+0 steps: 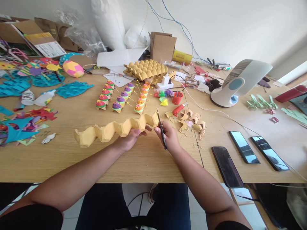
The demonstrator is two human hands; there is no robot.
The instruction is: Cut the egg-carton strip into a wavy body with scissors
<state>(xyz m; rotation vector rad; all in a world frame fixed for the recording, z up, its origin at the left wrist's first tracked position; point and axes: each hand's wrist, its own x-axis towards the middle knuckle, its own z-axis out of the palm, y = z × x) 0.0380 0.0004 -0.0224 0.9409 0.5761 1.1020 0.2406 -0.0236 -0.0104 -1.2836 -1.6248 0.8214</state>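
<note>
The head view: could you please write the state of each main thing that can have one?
Yellow carton strip: in one piece, held by left hand
Scissors: in right hand, at strip's end, opening unclear
Red cutter: lying down, blade out
Decorated strips: painted, side by side
Red cup: upright, not empty
White fan: upright, running or not unclear
Nearest phone: face up, screen dark
Left cardboard box: flap open

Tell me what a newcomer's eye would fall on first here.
Probably the long yellow strip held over the table's near side in the left hand, with a black tool in the right hand at its right end. Just beyond it stand three brightly painted rows. The white fan also stands out on the right, beyond three phones.
</note>
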